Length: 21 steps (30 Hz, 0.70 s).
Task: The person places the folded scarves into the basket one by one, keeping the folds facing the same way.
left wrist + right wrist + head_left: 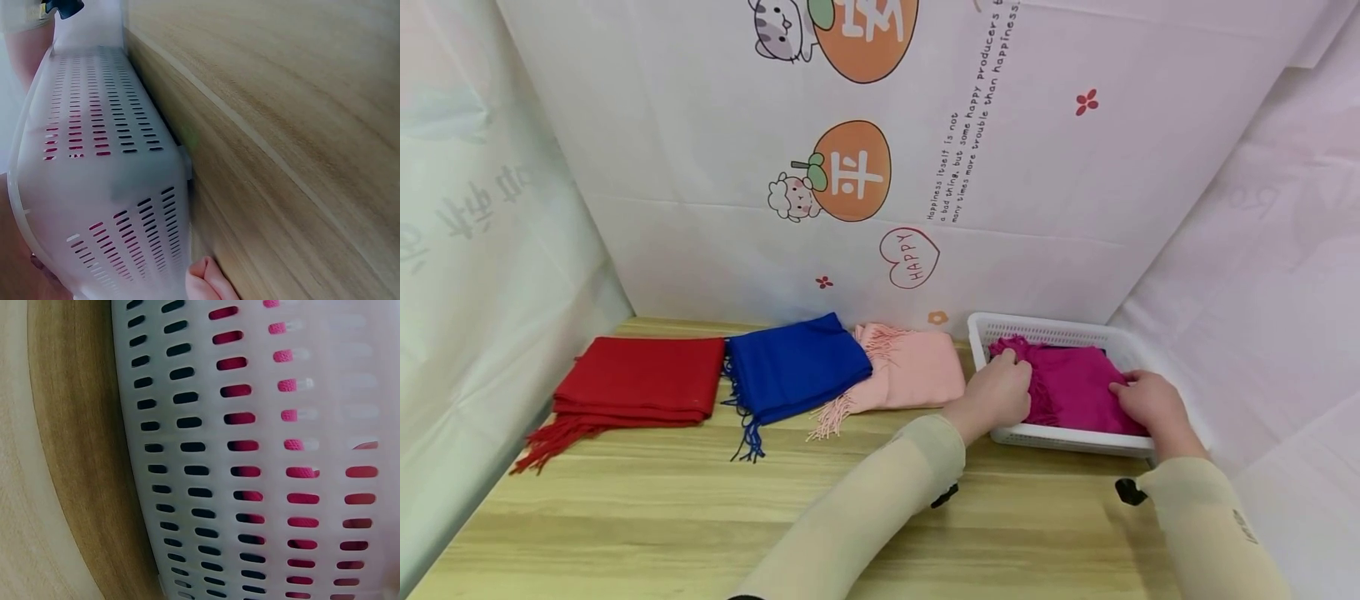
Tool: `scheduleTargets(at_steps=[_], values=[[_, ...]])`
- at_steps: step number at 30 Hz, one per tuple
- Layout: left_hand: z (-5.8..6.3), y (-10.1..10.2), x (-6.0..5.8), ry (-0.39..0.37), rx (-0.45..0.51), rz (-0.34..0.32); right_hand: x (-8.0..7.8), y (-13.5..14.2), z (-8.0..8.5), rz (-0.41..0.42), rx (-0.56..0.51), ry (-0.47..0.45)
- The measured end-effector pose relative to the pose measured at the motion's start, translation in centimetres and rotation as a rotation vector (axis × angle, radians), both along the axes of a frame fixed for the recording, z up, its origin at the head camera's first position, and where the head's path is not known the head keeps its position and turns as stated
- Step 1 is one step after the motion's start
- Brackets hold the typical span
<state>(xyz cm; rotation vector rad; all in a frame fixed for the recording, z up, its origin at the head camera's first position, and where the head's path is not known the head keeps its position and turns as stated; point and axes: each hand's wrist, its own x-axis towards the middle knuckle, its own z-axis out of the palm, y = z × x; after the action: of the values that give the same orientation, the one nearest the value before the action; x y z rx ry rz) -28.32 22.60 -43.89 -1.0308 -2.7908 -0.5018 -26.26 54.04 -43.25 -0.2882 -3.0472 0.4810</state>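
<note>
A folded magenta scarf (1078, 387) with a fringe on its left side lies in a white plastic basket (1037, 323) at the right of the table. My left hand (1000, 392) reaches over the basket's left side and grips the scarf's fringed edge. At the opposite side, my right hand (1156, 408) holds the scarf's right edge, its thumb on top and the other fingers largely hidden. Dark cloth (1099, 350) peeks out from under the scarf. Through the slots of the basket wall (269, 434) in the right wrist view, magenta shows above something dark.
Left of the basket lie a folded pink scarf (921, 371), a blue scarf (801, 367) partly over it, and a red scarf (643, 375), all fringed, on the wooden table (775, 517). White printed sheets (700, 150) stand behind and at both sides.
</note>
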Motion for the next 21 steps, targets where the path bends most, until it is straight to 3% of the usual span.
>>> scheduleTargets(at_steps=[9, 21], values=[[-0.3, -0.6, 0.1, 0.061, -0.011, 0.031, -0.2, -0.6, 0.1, 0.002, 0.011, -0.051], [-0.8, -2.1, 0.4, 0.143, 0.022, -0.004, 0.1, -0.7, 0.3, -0.02, 0.037, 0.009]])
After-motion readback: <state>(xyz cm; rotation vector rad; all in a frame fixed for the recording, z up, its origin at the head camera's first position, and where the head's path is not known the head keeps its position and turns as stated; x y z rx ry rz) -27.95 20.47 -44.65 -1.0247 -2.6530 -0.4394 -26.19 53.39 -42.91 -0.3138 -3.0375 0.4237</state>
